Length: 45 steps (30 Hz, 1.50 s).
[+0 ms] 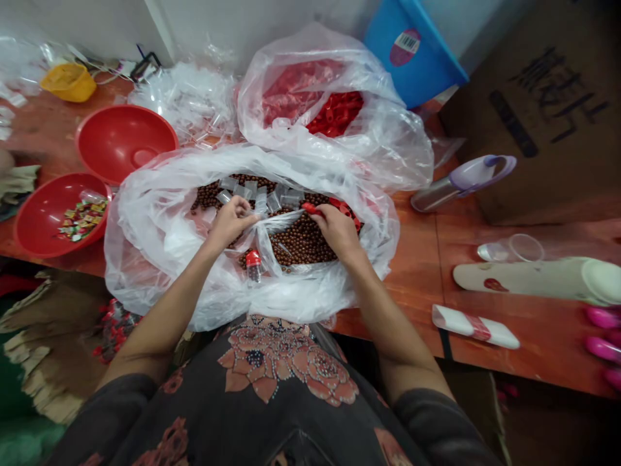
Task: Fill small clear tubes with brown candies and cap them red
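A large clear plastic bag [160, 226] lies open in front of me, filled with small brown balls [301, 243] and several clear little tubes [272, 197]. My left hand [230, 220] is closed in a pinch on a clear tube over the balls. My right hand [337, 230] is closed on a small red cap [310, 208], with more red caps [345, 210] beside it. A filled tube with a red cap [253, 265] stands near the bag's front edge.
Behind is a second bag of red caps [334, 113] and a pile of clear tubes [189, 97]. Two red bowls [121, 139] [33, 220] sit at left, one holding candies. A blue bin [412, 48], cardboard box [543, 110], scoop [460, 181] and white rolls [533, 278] are at right.
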Each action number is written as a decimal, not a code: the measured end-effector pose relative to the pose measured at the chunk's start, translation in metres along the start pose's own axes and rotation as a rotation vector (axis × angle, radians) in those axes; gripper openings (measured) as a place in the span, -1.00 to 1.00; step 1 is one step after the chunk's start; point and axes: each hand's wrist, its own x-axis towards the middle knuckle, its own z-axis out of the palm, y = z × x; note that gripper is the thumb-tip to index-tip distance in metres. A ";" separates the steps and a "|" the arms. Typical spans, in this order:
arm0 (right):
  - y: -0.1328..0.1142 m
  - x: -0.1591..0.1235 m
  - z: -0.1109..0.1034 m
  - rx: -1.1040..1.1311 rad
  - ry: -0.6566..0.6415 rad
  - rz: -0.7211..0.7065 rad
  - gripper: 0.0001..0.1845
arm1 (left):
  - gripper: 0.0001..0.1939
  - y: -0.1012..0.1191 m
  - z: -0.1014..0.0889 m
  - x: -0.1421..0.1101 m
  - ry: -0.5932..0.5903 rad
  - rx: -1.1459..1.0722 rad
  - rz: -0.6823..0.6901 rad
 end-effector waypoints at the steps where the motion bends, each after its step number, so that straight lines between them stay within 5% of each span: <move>1: 0.002 -0.005 -0.004 0.127 0.083 0.070 -0.75 | -0.62 0.002 0.011 -0.003 -0.089 -0.133 -0.023; 3: 0.005 -0.018 -0.012 0.439 0.220 0.181 -0.73 | -0.62 0.004 0.039 -0.005 -0.294 -0.262 -0.030; 5: 0.006 -0.033 -0.021 0.742 0.294 0.258 -0.73 | -0.68 0.006 0.068 -0.004 -0.379 -0.212 -0.021; 11: 0.008 -0.073 -0.032 1.039 0.408 0.399 -0.71 | -0.78 0.023 0.132 0.010 -0.232 -0.016 0.020; 17: 0.018 -0.100 -0.029 0.601 0.198 0.262 -0.91 | -0.79 0.040 0.157 0.021 -0.234 -0.121 -0.010; 24: 0.015 -0.117 -0.033 -0.063 0.062 0.082 -0.65 | -0.72 0.034 0.177 0.018 -0.392 -0.642 -0.301; 29: 0.023 -0.119 -0.033 -0.106 0.067 0.073 -0.60 | -0.63 0.032 0.183 0.015 -0.532 -0.708 -0.302; 36: 0.030 -0.122 -0.030 0.428 0.295 0.280 -0.56 | -0.66 0.036 0.174 0.010 -0.567 -0.791 -0.326; 41: 0.019 -0.111 -0.036 0.703 0.317 0.394 -0.57 | -0.64 0.043 0.143 -0.007 -0.563 -0.858 -0.292; 45: 0.008 -0.094 -0.033 0.805 0.272 0.378 -0.58 | -0.64 0.039 0.110 -0.025 -0.414 -0.811 -0.285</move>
